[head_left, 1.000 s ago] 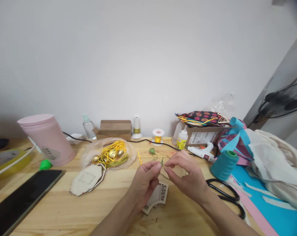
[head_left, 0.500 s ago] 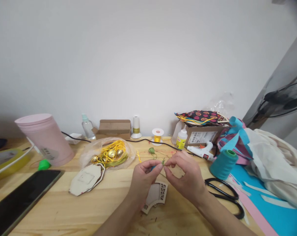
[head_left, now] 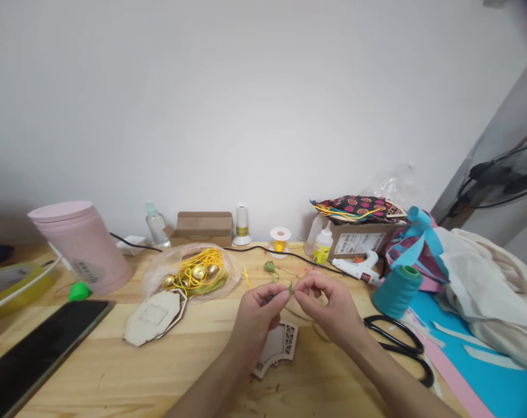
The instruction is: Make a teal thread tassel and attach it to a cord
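Between thumb and forefinger, my left hand [head_left: 263, 307] pinches a small piece of green cord [head_left: 290, 287]; a bit of blue shows behind the thumb. My right hand [head_left: 326, 302] closes thumb and fingertips at the same cord, just right of the left fingertips. A loose strand runs below the right hand. Under my hands lies a fan-shaped wooden frame [head_left: 284, 342] with lattice cutouts, partly covered by the left hand. Beyond the fingers sits a small tangle of green cord [head_left: 269, 267].
Black-handled scissors [head_left: 396, 337] and a teal thread cone [head_left: 397, 292] lie right, near a glue gun [head_left: 359, 267] and glue bottle [head_left: 322, 247]. Leftward are octagonal boards [head_left: 154, 318], a bag of yellow cords and gold bells [head_left: 202, 273], a phone [head_left: 45, 348] and a pink tumbler [head_left: 82, 247].
My right thumb and fingers have drawn closer together at the cord. More of the loose strand shows beneath the right hand. My left hand has barely moved.
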Demonstrator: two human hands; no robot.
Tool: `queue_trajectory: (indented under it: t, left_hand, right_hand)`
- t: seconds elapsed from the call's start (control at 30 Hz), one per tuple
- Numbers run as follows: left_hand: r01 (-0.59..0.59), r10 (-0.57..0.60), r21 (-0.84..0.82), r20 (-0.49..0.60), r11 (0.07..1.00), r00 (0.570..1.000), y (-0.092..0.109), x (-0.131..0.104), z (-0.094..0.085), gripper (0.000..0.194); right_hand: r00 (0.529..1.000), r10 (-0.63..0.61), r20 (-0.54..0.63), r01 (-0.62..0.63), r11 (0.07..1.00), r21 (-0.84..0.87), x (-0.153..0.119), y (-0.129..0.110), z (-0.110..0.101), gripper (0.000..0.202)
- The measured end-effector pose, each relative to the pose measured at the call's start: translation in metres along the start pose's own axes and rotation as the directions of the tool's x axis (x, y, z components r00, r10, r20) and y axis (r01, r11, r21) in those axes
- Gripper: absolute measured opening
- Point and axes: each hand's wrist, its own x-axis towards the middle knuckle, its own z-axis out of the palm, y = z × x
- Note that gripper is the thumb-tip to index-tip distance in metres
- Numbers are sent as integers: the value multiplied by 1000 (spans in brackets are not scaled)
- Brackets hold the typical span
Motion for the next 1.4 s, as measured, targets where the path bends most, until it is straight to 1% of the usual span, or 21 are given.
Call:
queue_trajectory:
  t: [0.1,0.2,0.3,0.4,0.57,0.7,0.83,0.93,1.07,1.17,1.2,1.27,1.33,1.4]
  left_hand:
    - [63,-56,-80,87,995,995,2,-1,-2,18]
    - [98,-76,-132,159,986,984,3,-2,-4,16]
    - [111,-78,-159,201,981,977,3,-3,-5,16]
    - [119,-81,-164,221,979,972,3,-3,-6,15]
    - [117,-88,-144,190,983,978,3,-2,-5,16]
    - [90,-76,-76,164,993,983,4,-2,-4,18]
    - [44,-40,-23,150,999,988,3,-2,-4,18]
    - [10,-10,2,162,1000,987,2,-1,-6,16]
    - [12,-13,6,187,1000,982,2,2,-8,14]
    - [41,-36,-20,202,999,979,3,3,-10,14]
    - [48,-42,-20,209,999,977,4,3,-11,15]
    - [56,-53,-11,225,998,973,5,3,-11,15]
    - [63,-60,-3,246,998,967,5,3,-11,16]
    - [70,-68,1,261,998,963,5,2,-11,17]
  right_hand:
    - [1000,12,10,-12,999,35,1,0,-2,9]
    - [999,-41,20,40,998,43,1,0,-3,8]
    - [996,-78,34,77,996,49,1,-1,-4,8]
    - [994,-99,37,97,994,47,2,0,-5,7]
    - [995,-88,38,85,994,69,3,-1,-5,7]
    - [998,-31,55,26,996,87,3,-3,-6,8]
    - [993,65,98,-74,993,91,4,-6,-8,7]
    - [982,147,116,-159,982,102,5,-8,-9,7]
    - [951,267,154,-293,938,184,7,-8,-10,7]
    - [909,354,220,-403,881,248,7,-6,-10,17]
    - [898,361,250,-421,869,260,7,-5,-10,20]
    - [893,331,306,-417,865,281,7,-2,-10,19]
    - [904,274,328,-373,881,292,8,0,-10,13]
    - [921,227,317,-318,907,275,8,2,-11,10]
